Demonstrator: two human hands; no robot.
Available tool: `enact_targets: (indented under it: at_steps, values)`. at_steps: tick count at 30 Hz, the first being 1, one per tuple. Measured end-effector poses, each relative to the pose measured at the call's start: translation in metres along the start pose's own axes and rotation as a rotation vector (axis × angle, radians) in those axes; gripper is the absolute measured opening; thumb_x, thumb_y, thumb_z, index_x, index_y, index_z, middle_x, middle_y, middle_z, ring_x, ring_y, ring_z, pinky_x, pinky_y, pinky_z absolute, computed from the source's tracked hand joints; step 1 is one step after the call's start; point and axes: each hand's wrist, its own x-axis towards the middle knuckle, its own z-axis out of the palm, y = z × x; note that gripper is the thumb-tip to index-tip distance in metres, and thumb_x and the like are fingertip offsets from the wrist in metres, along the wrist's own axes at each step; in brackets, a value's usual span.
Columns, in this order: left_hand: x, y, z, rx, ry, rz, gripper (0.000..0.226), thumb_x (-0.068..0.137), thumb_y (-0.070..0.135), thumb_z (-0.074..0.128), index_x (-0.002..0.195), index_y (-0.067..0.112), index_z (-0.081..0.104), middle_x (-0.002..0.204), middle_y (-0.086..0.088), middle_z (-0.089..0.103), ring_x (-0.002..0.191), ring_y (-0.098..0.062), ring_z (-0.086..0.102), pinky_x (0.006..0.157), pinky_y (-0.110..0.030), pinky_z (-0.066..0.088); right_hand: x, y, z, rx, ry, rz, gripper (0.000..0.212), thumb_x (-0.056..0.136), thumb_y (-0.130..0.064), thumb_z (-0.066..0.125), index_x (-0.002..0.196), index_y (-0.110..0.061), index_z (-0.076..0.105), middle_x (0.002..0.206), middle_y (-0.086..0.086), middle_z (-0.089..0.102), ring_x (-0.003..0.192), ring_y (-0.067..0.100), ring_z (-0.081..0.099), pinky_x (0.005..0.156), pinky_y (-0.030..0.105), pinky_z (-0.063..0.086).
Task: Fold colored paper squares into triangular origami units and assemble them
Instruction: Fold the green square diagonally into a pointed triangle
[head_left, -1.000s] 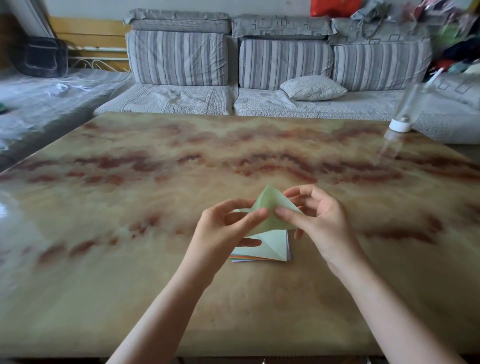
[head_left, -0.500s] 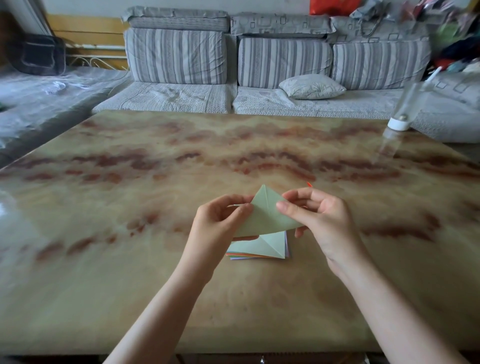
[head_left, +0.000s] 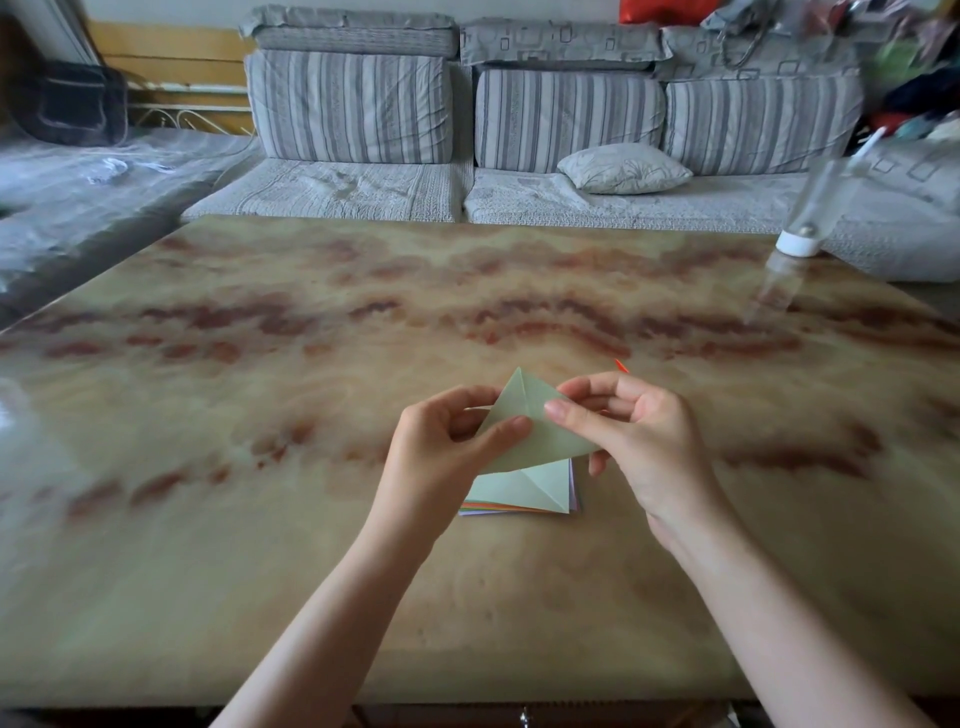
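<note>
A stack of paper squares (head_left: 524, 491) lies on the table (head_left: 260, 519), near its middle. Just above it, a folded paper (head_left: 530, 431) is pinched between the left hand (head_left: 441, 457) on its left and the right hand (head_left: 644, 441) on its right. A bottle (head_left: 815, 208) stands at the table's far right corner. Behind the table runs a sofa (head_left: 353, 109), with a pillow (head_left: 623, 169) on its seat.

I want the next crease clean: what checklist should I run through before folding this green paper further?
1. Left hand pinches the green folded paper: ok.
2. Right hand pinches its opposite side: ok.
3. Paper is lifted off the stack of coloured paper squares: ok.
4. Centre crease shows near the top point: ok.
5. Hidden layers line up: cannot tell.
</note>
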Motion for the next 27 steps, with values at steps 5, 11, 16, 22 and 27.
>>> enact_targets:
  at_steps: [5,11,16,22,27]
  values:
    - [-0.001,0.0021,-0.0007,0.003,-0.013,-0.036,0.017,0.078,0.007,0.073,0.094,0.011,0.07,0.083,-0.006,0.076,0.073,-0.016,0.071,0.07,-0.029,0.057,-0.0015,-0.0006,0.0003,-0.015,0.005,-0.004,0.012,0.074,-0.006,0.076,0.076,-0.014,0.067,0.066,0.0,0.066,0.056,0.007,0.056,0.04,0.018,0.038]
    - [-0.0041,0.0066,-0.0014,0.056,-0.117,-0.136,0.032,0.071,0.005,0.079,0.1,0.014,0.069,0.082,-0.004,0.076,0.074,-0.018,0.073,0.061,-0.021,0.056,-0.0021,-0.0008,-0.0015,-0.035,0.009,-0.003,0.011,0.074,-0.006,0.075,0.077,-0.013,0.067,0.065,-0.002,0.066,0.053,0.005,0.056,0.039,0.017,0.037]
    - [-0.0037,0.0069,-0.0015,0.096,-0.118,-0.145,0.032,0.07,0.003,0.079,0.098,0.013,0.07,0.08,-0.004,0.076,0.073,-0.017,0.073,0.059,-0.02,0.055,-0.0014,0.001,-0.002,-0.054,0.001,-0.007,0.011,0.073,-0.006,0.076,0.075,-0.012,0.068,0.065,-0.002,0.066,0.055,0.006,0.057,0.039,0.017,0.037]
    - [-0.0048,0.0055,0.0014,0.038,-0.039,-0.122,0.026,0.071,0.001,0.078,0.094,0.008,0.07,0.077,-0.007,0.075,0.067,-0.014,0.072,0.06,-0.017,0.054,-0.0005,-0.0003,-0.0029,-0.038,0.021,0.038,0.025,0.07,-0.019,0.078,0.091,-0.014,0.067,0.078,0.001,0.071,0.063,0.005,0.062,0.049,0.018,0.045]
    - [-0.0046,0.0075,0.0004,-0.046,0.058,-0.109,0.02,0.07,0.008,0.08,0.088,0.009,0.072,0.076,-0.005,0.075,0.067,-0.012,0.071,0.06,-0.015,0.052,-0.0062,0.0014,-0.0008,-0.082,-0.122,0.166,0.046,0.056,-0.039,0.077,0.087,-0.006,0.068,0.071,-0.001,0.07,0.063,0.014,0.063,0.059,0.026,0.049]
